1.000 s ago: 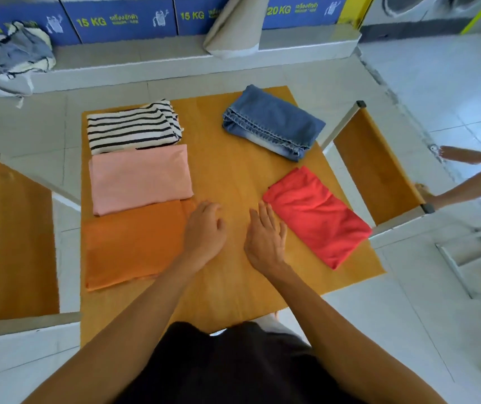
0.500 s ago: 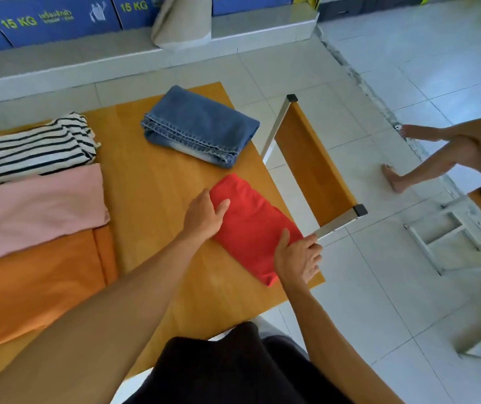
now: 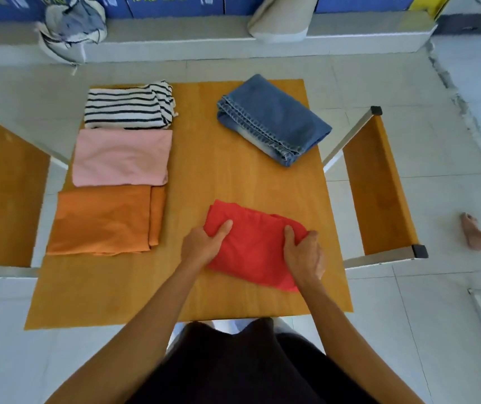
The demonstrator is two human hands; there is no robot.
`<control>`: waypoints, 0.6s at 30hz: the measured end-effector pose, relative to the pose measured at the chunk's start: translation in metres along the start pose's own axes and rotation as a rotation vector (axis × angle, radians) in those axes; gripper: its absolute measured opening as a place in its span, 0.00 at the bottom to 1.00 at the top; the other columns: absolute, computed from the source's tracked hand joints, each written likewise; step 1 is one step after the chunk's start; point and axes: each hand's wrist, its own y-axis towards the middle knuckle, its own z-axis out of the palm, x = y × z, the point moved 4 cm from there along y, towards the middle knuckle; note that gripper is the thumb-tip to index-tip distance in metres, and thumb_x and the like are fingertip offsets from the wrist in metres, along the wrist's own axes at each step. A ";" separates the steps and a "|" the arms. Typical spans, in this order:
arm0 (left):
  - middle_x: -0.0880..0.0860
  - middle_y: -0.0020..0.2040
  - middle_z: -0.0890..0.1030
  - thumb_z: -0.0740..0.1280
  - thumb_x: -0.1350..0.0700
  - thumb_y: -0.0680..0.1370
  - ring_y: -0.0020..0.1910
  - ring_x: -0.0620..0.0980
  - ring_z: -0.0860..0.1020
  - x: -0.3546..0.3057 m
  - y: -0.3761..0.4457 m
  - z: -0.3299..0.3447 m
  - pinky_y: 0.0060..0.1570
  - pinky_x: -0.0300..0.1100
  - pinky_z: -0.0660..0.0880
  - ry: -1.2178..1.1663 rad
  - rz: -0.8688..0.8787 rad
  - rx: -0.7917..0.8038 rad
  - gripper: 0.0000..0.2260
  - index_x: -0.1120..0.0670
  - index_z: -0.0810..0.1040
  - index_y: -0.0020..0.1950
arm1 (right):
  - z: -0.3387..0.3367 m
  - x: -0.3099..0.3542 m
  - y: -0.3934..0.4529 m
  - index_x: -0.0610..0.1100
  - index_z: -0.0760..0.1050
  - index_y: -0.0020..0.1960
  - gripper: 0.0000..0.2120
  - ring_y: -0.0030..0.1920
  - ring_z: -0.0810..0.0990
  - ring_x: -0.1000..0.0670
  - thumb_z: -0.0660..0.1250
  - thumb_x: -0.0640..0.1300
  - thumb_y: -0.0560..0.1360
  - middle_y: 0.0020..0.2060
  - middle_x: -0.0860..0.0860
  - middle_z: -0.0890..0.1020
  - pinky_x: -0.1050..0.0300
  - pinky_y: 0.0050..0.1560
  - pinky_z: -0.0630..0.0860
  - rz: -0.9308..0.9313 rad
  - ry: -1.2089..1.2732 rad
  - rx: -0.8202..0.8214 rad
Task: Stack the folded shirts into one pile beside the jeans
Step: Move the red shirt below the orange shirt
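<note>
Lower centre of the frame, left hand (image 3: 204,244) and right hand (image 3: 303,255) are closing their grip on the red shirt (image 3: 255,246), seemingly lifting off the worktop (image 3: 204,176); supporting both ends evenly, toward the jeans (image 3: 274,121) upper right, should be keeping its fold.

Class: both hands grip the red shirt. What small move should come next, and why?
Probably lift the red shirt and set it beside the jeans: left hand and right hand grip its sides, and the wood by the jeans is bare.
</note>
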 end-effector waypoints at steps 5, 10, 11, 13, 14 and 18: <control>0.42 0.43 0.81 0.65 0.27 0.68 0.46 0.46 0.80 0.061 -0.034 -0.049 0.46 0.43 0.75 -0.224 -0.003 -0.205 0.23 0.44 0.81 0.47 | 0.041 0.032 -0.028 0.42 0.70 0.52 0.27 0.50 0.80 0.36 0.55 0.68 0.77 0.46 0.40 0.81 0.45 0.48 0.75 -0.216 -0.123 0.109; 0.41 0.45 0.82 0.65 0.27 0.67 0.45 0.42 0.80 0.109 -0.063 -0.102 0.42 0.40 0.75 -0.343 -0.097 -0.286 0.26 0.45 0.80 0.53 | 0.079 0.069 -0.071 0.45 0.70 0.50 0.26 0.46 0.80 0.38 0.54 0.68 0.76 0.43 0.43 0.81 0.48 0.44 0.75 -0.390 -0.098 0.222; 0.41 0.45 0.82 0.65 0.27 0.67 0.45 0.42 0.80 0.119 -0.066 -0.115 0.40 0.39 0.75 -0.354 -0.107 -0.310 0.26 0.45 0.79 0.53 | 0.086 0.078 -0.080 0.45 0.70 0.50 0.26 0.45 0.80 0.39 0.54 0.68 0.76 0.41 0.44 0.81 0.49 0.43 0.75 -0.422 -0.075 0.247; 0.41 0.44 0.81 0.62 0.26 0.68 0.44 0.42 0.79 0.139 -0.072 -0.141 0.37 0.38 0.74 -0.366 -0.129 -0.365 0.24 0.44 0.77 0.48 | 0.100 0.098 -0.102 0.46 0.70 0.50 0.26 0.41 0.80 0.42 0.53 0.69 0.76 0.39 0.47 0.80 0.48 0.42 0.76 -0.486 -0.028 0.304; 0.40 0.43 0.80 0.61 0.25 0.68 0.43 0.42 0.79 0.149 -0.073 -0.154 0.36 0.38 0.73 -0.368 -0.144 -0.393 0.24 0.43 0.77 0.45 | 0.107 0.107 -0.113 0.46 0.69 0.50 0.26 0.40 0.79 0.43 0.53 0.69 0.76 0.39 0.48 0.80 0.50 0.40 0.74 -0.523 -0.019 0.323; 0.45 0.44 0.81 0.54 0.22 0.67 0.42 0.48 0.79 0.199 -0.065 -0.203 0.41 0.43 0.75 -0.293 -0.206 -0.483 0.32 0.47 0.79 0.47 | 0.143 0.140 -0.158 0.46 0.69 0.55 0.26 0.43 0.81 0.42 0.51 0.68 0.78 0.43 0.46 0.82 0.53 0.39 0.70 -0.687 -0.086 0.405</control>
